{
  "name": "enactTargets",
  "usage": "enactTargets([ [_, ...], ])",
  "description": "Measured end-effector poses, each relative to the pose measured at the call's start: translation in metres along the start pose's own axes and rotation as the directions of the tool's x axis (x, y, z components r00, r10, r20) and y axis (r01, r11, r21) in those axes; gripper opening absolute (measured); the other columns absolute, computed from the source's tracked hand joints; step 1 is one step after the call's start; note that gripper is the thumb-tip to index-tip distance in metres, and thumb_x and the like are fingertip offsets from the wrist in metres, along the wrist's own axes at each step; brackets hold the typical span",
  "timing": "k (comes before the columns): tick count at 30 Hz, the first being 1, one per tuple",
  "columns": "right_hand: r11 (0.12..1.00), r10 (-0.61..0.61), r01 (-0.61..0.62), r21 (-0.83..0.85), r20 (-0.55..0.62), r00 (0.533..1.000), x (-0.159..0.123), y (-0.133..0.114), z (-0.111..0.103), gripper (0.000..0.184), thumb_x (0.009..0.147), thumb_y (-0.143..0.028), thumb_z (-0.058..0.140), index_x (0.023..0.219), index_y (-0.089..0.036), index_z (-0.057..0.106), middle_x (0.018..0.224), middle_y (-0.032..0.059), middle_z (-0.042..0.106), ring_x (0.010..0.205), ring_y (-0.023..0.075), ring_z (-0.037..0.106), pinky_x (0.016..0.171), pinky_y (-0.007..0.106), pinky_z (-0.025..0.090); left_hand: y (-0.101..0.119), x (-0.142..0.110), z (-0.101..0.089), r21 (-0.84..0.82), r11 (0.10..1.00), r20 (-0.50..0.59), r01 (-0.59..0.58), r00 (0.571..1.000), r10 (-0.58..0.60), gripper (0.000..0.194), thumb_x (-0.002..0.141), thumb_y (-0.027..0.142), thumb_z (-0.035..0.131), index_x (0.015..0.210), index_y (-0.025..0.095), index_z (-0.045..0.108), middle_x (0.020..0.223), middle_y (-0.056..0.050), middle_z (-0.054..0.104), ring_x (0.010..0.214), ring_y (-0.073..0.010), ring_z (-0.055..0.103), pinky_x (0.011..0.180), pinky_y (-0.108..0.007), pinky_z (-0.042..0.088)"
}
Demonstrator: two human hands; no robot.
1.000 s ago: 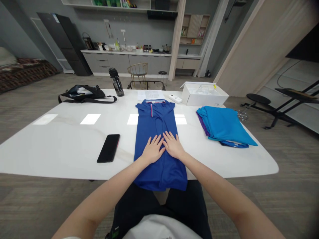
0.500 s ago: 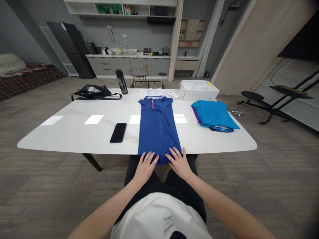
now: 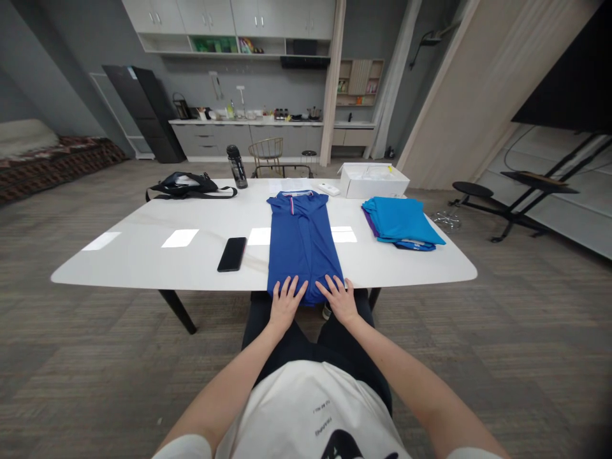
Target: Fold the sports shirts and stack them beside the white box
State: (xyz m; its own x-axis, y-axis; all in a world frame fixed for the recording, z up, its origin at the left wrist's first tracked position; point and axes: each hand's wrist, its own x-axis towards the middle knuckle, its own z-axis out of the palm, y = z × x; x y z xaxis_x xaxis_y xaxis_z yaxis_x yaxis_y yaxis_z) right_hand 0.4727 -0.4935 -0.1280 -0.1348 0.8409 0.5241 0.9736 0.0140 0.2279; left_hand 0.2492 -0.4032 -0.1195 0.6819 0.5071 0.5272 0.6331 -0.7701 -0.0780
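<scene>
Resting left hand, right hand on knit polo shirt | grips open, apart | glossy stone tabletop

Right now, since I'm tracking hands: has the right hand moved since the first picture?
Yes, toward the person: the right hand, level with the black smartphone earlier, now rests nearer the table edge than it, on the blue polo shirt.

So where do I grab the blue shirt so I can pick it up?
Probably the near end of the blue polo shirt, coming from your side. It lies long and flat on the white table, and that end hangs a little past the table's edge, so fingers can slip underneath. Your left hand and right hand rest there.
</scene>
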Motion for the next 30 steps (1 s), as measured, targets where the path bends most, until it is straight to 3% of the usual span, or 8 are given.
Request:
enactTargets([
  [4, 1.0, -0.008, 0.009, 0.024, -0.021, 1.0, 0.003, 0.002, -0.009, 0.063, 0.095, -0.009, 0.053, 0.152, -0.035, 0.048, 0.149, 0.0081, 0.055, 0.133, 0.0328, 0.049, 0.11, 0.061, 0.033, -0.008, -0.003, -0.016, -0.033, 0.992, -0.076, -0.122, 0.99, 0.119, 0.06, 0.096, 0.009, 0.049, 0.153, 0.026, 0.046, 0.156, -0.011, 0.047, 0.146, -0.0324, 0.04, 0.12, -0.06, 0.028],
  [7, 0.989, -0.06, 0.066, 0.135, -0.046, 0.997, 0.001, 0.007, -0.03, 0.061, 0.089, -0.002, 0.051, 0.147, -0.023, 0.055, 0.149, 0.0097, 0.056, 0.135, 0.0312, 0.047, 0.112, 0.055, 0.036, -0.017, -0.012, -0.031, -0.08, 0.975, -0.136, -0.209, 0.971, 0.197, 0.047, 0.095, 0.005, 0.048, 0.138, 0.02, 0.062, 0.142, -0.011, 0.061, 0.135, -0.0282, 0.054, 0.118, -0.054, 0.035],
  [10, 0.964, -0.089, 0.115, 0.24, -0.118, 0.989, -0.003, 0.013, -0.053, 0.047, 0.088, -0.003, 0.053, 0.129, -0.018, 0.067, 0.137, 0.0109, 0.064, 0.128, 0.0294, 0.052, 0.109, 0.051, 0.04, -0.027, -0.017, -0.047, -0.125, 0.977, -0.166, -0.171, 0.975, 0.149, 0.033, 0.096, 0.006, 0.049, 0.117, 0.017, 0.072, 0.121, -0.01, 0.072, 0.113, -0.025, 0.065, 0.106, -0.047, 0.047],
  [14, 0.935, -0.094, 0.135, 0.327, -0.137, 0.986, 0.0, 0.021, -0.072, 0.032, 0.093, -0.008, 0.053, 0.118, -0.019, 0.07, 0.114, 0.0096, 0.072, 0.107, 0.0255, 0.06, 0.1, 0.047, 0.046, -0.039, -0.005, -0.066, -0.164, 0.982, -0.165, -0.098, 0.984, 0.071, 0.029, 0.096, 0.006, 0.049, 0.114, 0.014, 0.071, 0.119, -0.012, 0.07, 0.11, -0.026, 0.064, 0.098, -0.044, 0.051],
  [17, 0.914, -0.139, 0.169, 0.37, -0.106, 0.985, 0.009, 0.028, -0.078, 0.03, 0.094, -0.007, 0.051, 0.117, -0.017, 0.068, 0.106, 0.0093, 0.071, 0.098, 0.024, 0.06, 0.096, 0.045, 0.047, -0.046, 0.008, -0.073, -0.194, 0.963, -0.104, -0.188, 0.98, 0.171, 0.033, 0.096, 0.004, 0.046, 0.116, 0.015, 0.07, 0.122, -0.012, 0.069, 0.11, -0.0244, 0.064, 0.099, -0.041, 0.051],
  [21, 0.893, -0.242, 0.235, 0.384, -0.031, 0.97, 0.015, 0.037, -0.072, 0.029, 0.093, -0.007, 0.053, 0.116, -0.016, 0.067, 0.099, 0.0092, 0.069, 0.093, 0.0236, 0.06, 0.089, 0.042, 0.048, -0.041, 0.006, -0.068, -0.199, 0.935, 0.066, -0.295, 0.948, 0.313, 0.036, 0.094, 0.008, 0.05, 0.124, 0.017, 0.067, 0.129, -0.011, 0.067, 0.116, -0.0253, 0.062, 0.106, -0.044, 0.048],
  [26, 0.865, -0.265, 0.239, 0.441, -0.004, 0.964, 0.008, 0.039, -0.06, 0.026, 0.091, -0.007, 0.058, 0.114, -0.017, 0.066, 0.096, 0.0081, 0.069, 0.093, 0.0237, 0.061, 0.092, 0.045, 0.046, -0.025, -0.015, -0.047, -0.117, 0.986, 0.125, -0.119, 0.983, 0.133, 0.059, 0.093, 0.024, 0.061, 0.151, 0.026, 0.048, 0.157, -0.011, 0.045, 0.144, -0.0297, 0.042, 0.123, -0.054, 0.028],
  [30, 0.815, -0.101, 0.091, 0.573, -0.013, 0.995, 0.008, 0.036, -0.062, 0.026, 0.092, -0.007, 0.056, 0.113, -0.019, 0.064, 0.1, 0.0087, 0.069, 0.095, 0.0245, 0.061, 0.092, 0.046, 0.047, -0.013, -0.017, -0.031, -0.075, 0.997, 0.125, -0.024, 0.992, 0.033, 0.076, 0.085, 0.025, 0.072, 0.155, 0.03, 0.043, 0.158, -0.013, 0.044, 0.147, -0.0342, 0.038, 0.124, -0.058, 0.024],
])
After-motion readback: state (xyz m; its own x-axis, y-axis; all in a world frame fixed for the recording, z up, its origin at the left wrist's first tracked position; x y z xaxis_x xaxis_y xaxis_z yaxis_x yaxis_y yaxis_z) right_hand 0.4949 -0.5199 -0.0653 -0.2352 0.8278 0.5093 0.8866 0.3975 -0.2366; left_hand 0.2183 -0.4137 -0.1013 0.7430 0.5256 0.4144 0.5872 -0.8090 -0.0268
